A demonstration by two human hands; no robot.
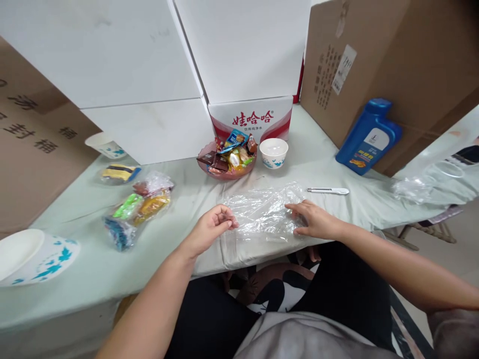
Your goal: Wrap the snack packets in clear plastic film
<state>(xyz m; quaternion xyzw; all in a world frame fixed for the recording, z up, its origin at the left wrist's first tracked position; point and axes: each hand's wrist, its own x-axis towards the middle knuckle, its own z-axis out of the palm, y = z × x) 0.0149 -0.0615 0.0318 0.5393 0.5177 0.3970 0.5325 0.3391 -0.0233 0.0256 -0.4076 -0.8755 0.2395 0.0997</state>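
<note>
A clear plastic bag [262, 212] lies flat near the front edge of the table, its film wrinkled and shiny. My left hand [211, 227] pinches the bag's left edge between thumb and fingers. At the other end, my right hand [312, 219] rests on the film with thumb and fingers apart. Just beyond the right hand lies a white utility knife [328, 191]. Behind the bag stand a pink bowl [228, 172] heaped with wrapped snacks [235, 152] and a white paper cup [274, 153] with a blue pattern.
Bagged colourful items [138, 209], a yellow packet [119, 172] and a paper bowl [37, 257] are on the left. A blue bottle [368, 137] leans by a cardboard box [348, 65] at right. White boxes [247, 50] form the back. Crumpled clear plastic [415, 188] lies far right.
</note>
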